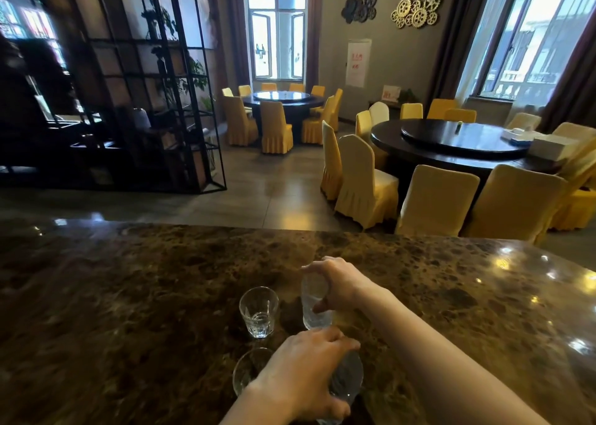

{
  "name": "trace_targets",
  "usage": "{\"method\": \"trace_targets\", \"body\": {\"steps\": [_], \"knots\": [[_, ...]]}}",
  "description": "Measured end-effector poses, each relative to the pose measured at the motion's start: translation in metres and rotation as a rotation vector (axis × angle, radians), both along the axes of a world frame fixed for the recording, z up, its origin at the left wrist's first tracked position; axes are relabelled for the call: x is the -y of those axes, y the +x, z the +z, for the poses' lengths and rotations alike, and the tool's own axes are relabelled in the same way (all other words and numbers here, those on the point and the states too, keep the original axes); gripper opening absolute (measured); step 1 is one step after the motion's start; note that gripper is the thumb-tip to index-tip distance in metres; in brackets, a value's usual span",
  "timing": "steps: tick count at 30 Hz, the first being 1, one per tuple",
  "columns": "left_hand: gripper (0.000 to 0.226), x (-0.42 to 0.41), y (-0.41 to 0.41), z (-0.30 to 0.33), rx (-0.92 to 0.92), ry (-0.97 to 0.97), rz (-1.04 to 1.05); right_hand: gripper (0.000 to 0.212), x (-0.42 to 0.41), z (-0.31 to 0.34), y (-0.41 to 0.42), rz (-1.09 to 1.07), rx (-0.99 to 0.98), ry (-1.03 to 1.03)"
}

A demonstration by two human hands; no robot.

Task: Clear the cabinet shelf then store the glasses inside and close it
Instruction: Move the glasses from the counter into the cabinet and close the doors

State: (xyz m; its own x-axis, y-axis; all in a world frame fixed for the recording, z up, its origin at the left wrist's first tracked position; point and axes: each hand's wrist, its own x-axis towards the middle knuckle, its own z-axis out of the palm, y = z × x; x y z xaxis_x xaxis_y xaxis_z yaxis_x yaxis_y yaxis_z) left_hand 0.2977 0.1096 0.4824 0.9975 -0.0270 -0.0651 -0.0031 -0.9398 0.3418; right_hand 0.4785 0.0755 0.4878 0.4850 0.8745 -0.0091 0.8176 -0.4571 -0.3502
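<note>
Several clear glasses stand on a brown marble counter (129, 295). My right hand (342, 284) grips one glass (314, 311) from above, at the far right of the group. My left hand (303, 373) is closed over the top of a nearer glass (346, 379) by the counter's front edge. A free glass (258, 311) stands upright to the left of the right hand's glass. Another free glass (248, 369) sits just left of my left hand, partly hidden by it. No cabinet is in view.
Beyond the counter's far edge lies a tiled floor with two round dark dining tables (458, 144) and yellow-covered chairs (364, 179). A black metal shelving frame (135, 79) stands at the left. Bare counter stretches to both sides of the glasses.
</note>
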Motion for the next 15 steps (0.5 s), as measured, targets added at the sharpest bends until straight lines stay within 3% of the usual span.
{"method": "trace_targets", "body": {"steps": [15], "knots": [[0.088,-0.005,0.0,-0.005,-0.001,-0.014,-0.024,0.085,0.011,-0.003,0.004,-0.052,-0.037,-0.027]]}}
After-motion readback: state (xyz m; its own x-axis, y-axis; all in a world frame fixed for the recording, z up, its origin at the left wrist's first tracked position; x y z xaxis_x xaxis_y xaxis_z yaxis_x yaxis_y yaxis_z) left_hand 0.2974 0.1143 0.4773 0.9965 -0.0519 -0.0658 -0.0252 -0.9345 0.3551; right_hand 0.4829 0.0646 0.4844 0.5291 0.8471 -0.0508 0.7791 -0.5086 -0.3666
